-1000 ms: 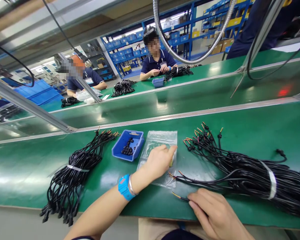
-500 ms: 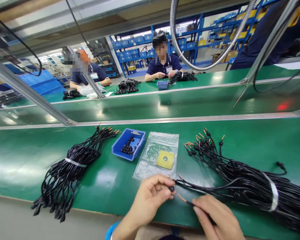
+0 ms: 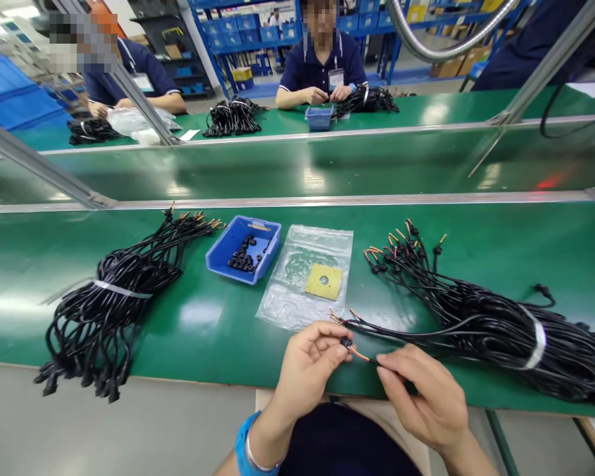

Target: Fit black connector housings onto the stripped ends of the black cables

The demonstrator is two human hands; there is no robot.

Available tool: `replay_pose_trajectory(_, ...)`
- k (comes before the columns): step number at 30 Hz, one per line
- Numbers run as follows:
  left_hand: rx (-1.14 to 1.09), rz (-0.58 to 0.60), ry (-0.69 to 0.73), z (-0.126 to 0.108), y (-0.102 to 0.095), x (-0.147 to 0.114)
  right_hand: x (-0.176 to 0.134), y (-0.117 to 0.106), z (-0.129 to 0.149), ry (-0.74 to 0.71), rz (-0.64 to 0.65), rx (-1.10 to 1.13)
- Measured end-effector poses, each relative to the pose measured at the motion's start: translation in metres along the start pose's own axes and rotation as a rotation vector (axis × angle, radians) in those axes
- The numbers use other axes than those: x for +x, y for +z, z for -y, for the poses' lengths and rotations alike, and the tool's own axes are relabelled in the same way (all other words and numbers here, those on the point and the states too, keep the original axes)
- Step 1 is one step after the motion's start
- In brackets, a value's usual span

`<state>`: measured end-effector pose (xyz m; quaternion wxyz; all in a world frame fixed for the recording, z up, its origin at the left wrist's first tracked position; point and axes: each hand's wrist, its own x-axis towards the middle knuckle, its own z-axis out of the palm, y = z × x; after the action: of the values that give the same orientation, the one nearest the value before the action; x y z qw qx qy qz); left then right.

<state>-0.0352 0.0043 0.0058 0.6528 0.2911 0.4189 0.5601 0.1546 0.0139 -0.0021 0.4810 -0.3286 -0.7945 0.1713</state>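
My left hand (image 3: 317,357) pinches a small black cap nut (image 3: 346,342) between thumb and fingertips. Opposite it, my right hand (image 3: 424,390) grips a black cable (image 3: 374,361) close to its end. The cable's bare red and yellow wires (image 3: 359,354) reach to the nut and touch it; whether they have entered its hole I cannot tell. Just beyond my hands, several cable ends (image 3: 340,318) with stripped wires lie on the bench. They run back to a tied cable bundle (image 3: 506,337) on the right, where many ends carry black nuts.
A blue bin (image 3: 242,250) holds loose black nuts. Beside it lies a clear plastic bag (image 3: 287,291) with a yellow square pad (image 3: 324,281) on it. Another tied cable bundle (image 3: 123,277) rests at left. Metal posts (image 3: 44,165) and a raised ledge stand beyond; co-workers sit across.
The wires in my right hand have moved left and now meet the nut in my left hand. The camera view has tilted down, so the bench appears higher.
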Motion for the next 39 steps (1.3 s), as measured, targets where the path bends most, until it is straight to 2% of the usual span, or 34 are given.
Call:
replay_pose_trajectory(21, 0.063, 0.005, 0.061, 0.0041, -0.0076, -0.0008, 0.0032, 0.0012, 0.0013, 0.067, 0.001, -0.037)
replay_pose_trajectory(29, 0.033, 0.005, 0.05, 0.0024, -0.0054, -0.002, 0.0056, 0.0008, 0.0027, 0.054, -0.03, -0.05)
replay_pose_trajectory(39, 0.077, -0.02, 0.056, 0.0037, -0.0061, -0.0022, 0.0043, 0.0018, 0.0018, 0.039, 0.006, -0.015)
